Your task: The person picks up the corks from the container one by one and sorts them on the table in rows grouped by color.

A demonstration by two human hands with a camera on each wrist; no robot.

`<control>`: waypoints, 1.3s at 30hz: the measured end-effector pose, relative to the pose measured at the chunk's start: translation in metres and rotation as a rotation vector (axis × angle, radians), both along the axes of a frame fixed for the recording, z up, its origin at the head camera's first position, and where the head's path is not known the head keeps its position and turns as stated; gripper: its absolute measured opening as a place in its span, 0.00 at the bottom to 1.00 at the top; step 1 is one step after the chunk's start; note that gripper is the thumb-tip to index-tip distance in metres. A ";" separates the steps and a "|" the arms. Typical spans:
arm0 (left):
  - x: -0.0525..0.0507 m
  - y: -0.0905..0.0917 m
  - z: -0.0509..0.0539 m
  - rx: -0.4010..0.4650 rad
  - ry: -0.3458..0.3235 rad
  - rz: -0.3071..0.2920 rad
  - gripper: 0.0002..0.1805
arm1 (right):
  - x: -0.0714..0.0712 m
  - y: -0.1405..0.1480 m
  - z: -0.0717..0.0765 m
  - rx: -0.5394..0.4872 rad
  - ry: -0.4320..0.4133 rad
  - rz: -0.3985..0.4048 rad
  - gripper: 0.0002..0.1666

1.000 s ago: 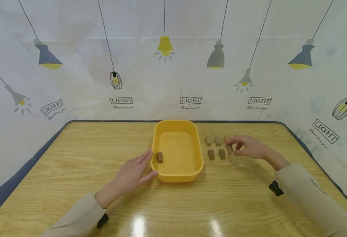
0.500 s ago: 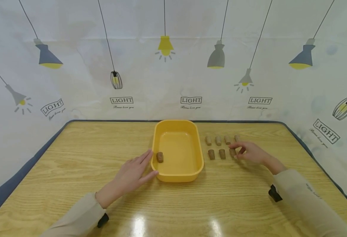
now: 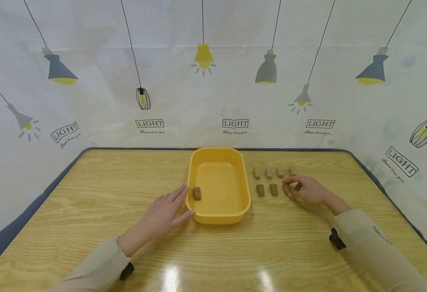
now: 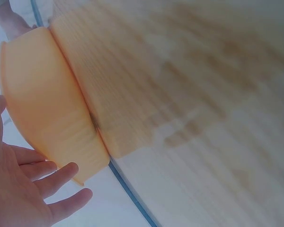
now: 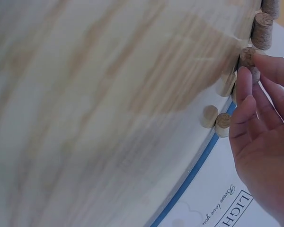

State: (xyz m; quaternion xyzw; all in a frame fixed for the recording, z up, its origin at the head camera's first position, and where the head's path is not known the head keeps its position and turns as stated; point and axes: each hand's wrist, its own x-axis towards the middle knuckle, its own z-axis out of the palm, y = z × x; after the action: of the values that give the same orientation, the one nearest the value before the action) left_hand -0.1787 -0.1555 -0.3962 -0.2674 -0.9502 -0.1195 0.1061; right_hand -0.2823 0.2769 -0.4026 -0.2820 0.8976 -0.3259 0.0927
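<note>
My right hand [image 3: 310, 190] pinches a brown, tapered cork stopper [image 3: 286, 188] at the right end of the nearer row on the table. In the right wrist view the thumb lies against the top of that cork [image 5: 247, 56], which stands upright. My left hand [image 3: 160, 215] has its fingers extended and touches the left side of a yellow tray [image 3: 220, 220]. Seen from the left wrist, the fingers spread beside the tray's outer wall [image 4: 52, 90]. One dark cork [image 3: 197, 194] lies inside the tray, near its left wall.
Two more corks, one of them a dark cork [image 3: 260, 190], stand in the nearer row. Behind them is a row of several paler corks, including a light cork [image 3: 269, 173]. A lamp-patterned backdrop [image 3: 184, 134] borders the wooden table [image 3: 213, 251].
My right hand has shifted slightly right with the cork, which now stands in line with the nearer row. The far-right paler corks have come into sight. The left hand and tray stay put.
</note>
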 end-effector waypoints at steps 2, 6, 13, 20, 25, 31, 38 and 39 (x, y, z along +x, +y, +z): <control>0.000 0.000 0.000 -0.002 -0.005 0.000 0.39 | 0.000 -0.001 0.000 -0.004 -0.011 0.003 0.24; 0.001 0.000 0.001 -0.001 -0.014 -0.005 0.39 | 0.000 -0.002 0.000 0.008 -0.034 -0.012 0.24; 0.001 0.000 0.002 0.005 -0.015 -0.013 0.39 | 0.001 -0.003 0.006 0.029 -0.025 -0.028 0.24; 0.001 0.000 0.001 -0.001 -0.009 -0.011 0.39 | -0.006 -0.010 0.022 0.008 0.086 0.016 0.22; 0.001 0.000 0.002 0.002 -0.015 -0.009 0.39 | -0.013 -0.027 0.043 -0.003 0.126 0.028 0.21; 0.001 -0.001 0.001 0.005 -0.013 -0.011 0.39 | -0.025 -0.052 0.062 0.014 0.136 0.028 0.21; -0.001 -0.001 -0.001 0.006 -0.012 -0.017 0.39 | -0.033 -0.088 0.082 -0.002 0.132 0.057 0.22; -0.001 -0.001 -0.001 0.006 -0.015 -0.016 0.39 | -0.033 -0.093 0.084 0.000 0.136 0.062 0.22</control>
State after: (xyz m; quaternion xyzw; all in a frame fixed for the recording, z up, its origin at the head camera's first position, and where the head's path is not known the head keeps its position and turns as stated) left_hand -0.1794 -0.1567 -0.3975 -0.2740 -0.9484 -0.1252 0.0988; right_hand -0.3153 0.1842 -0.3184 -0.3310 0.8927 -0.3030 0.0415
